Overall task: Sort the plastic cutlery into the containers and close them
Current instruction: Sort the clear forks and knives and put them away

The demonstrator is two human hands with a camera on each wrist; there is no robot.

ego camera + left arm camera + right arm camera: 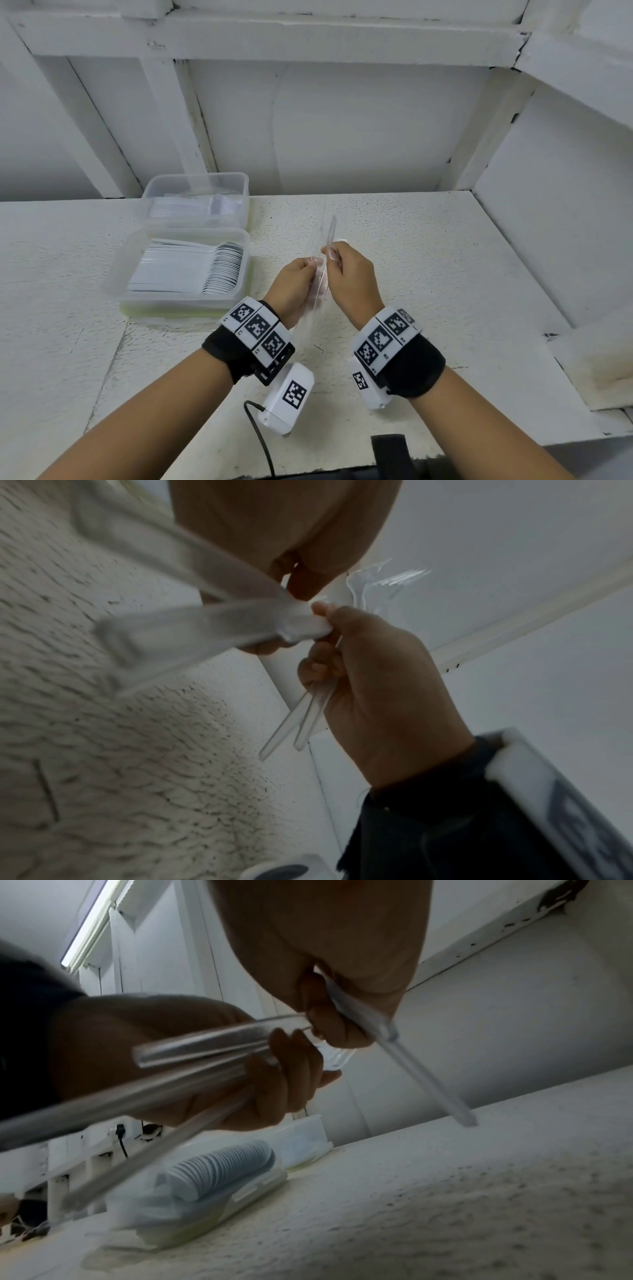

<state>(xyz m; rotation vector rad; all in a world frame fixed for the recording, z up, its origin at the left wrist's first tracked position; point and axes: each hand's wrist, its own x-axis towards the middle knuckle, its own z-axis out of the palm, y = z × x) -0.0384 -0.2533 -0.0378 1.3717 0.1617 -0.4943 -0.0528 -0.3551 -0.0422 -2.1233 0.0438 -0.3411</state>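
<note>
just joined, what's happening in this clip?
A person is sorting clear plastic cutlery at a white table. The left hand grips a few pieces, and the right hand holds a couple more, pinching one at the left hand's bundle. Two open containers sit to the left: the near container holds a row of stacked spoons, the far container more cutlery. Neither is closed yet.

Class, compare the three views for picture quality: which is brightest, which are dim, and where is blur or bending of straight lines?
Head view: bright, even light, wall beams bowed by the wide lens. Left wrist view: dim, clear cutlery near the lens blurred. Right wrist view: dim, left hand in shadow, tabletop soft.
</note>
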